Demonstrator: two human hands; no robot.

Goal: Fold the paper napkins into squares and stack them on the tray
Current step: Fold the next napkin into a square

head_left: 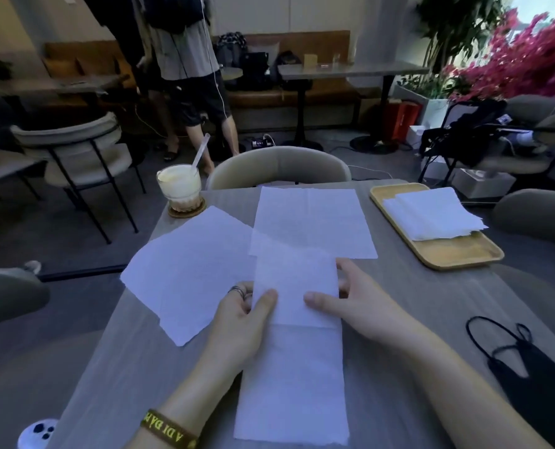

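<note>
1. At the far left, a glass with a drink (179,186) is standing on a coaster at the counter (431,303) corner, playing no part in the work.
2. Just right of it, a flat napkin (188,273) is lying unfolded and turned at an angle, waiting for its turn.
3. The left hand (243,322) is pinching the left edge of the napkin being folded (295,286), thumb on top, the other fingers (237,291) curling under the raised flap.
4. That napkin is lying in the near middle of the counter as a long strip, its near part flat toward the person. The far part is appearing lifted between the hands, so the fold to a square is looking only partly made.
5. Behind it, a second open napkin (312,218) is lying flat at the far middle, partly covered by the raised flap.
6. The right hand (360,303) is gripping the flap's right edge, thumb on top, fingers behind.
7. At the far right, the wooden tray (457,254) is already holding a stack of folded napkins (431,215), so several look finished; judging by this, three are remaining.
8. A black face mask (535,377) is lying near right, unrelated.
</note>
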